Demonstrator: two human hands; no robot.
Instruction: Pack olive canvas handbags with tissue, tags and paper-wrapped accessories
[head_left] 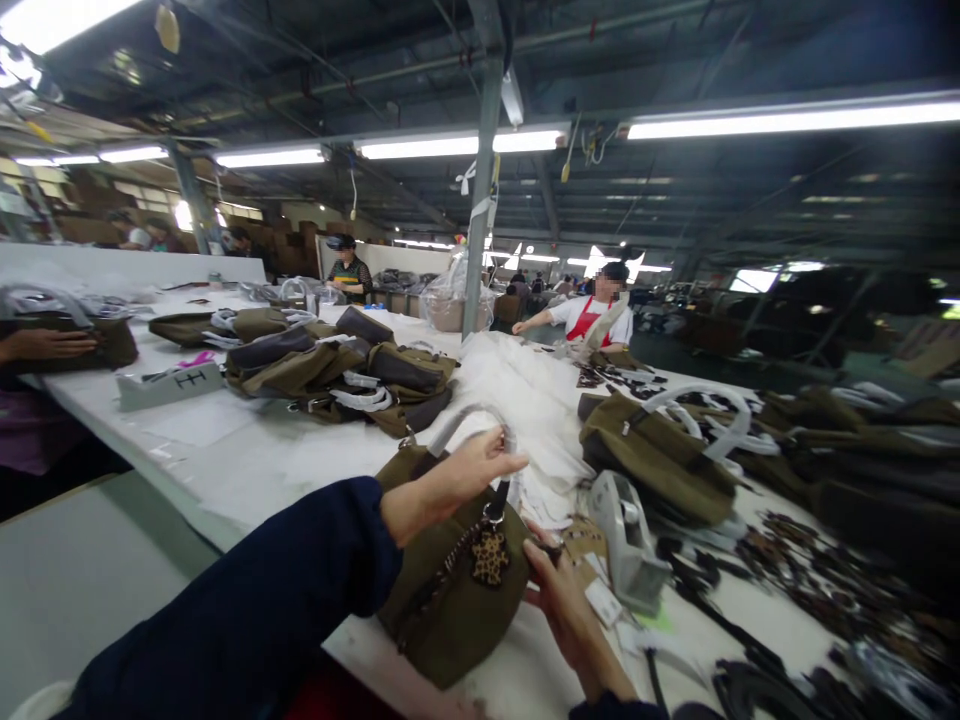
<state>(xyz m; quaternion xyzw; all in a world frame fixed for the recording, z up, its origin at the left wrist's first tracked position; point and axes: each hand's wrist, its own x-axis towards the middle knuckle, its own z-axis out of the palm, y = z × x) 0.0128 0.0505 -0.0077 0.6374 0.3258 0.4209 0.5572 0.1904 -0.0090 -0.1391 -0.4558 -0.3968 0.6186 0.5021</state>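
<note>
An olive handbag stands at the near table edge in front of me, tilted a little. A leopard-print bear-shaped charm and a braided cord hang on its front. My left hand is at the top, thumb across the wrapped handle and fingers bent beside it; part of the grip is hidden. Lower down, my right hand closes on the bag's right edge, next to a small dark piece I cannot make out. Just right of that hand are a grey tape dispenser and a white tag.
Olive bags are piled on the left of the table, another bag on the right. White wrapping sheets lie mid-table before a post. Dark straps cover the right side. Co-workers stand left and across.
</note>
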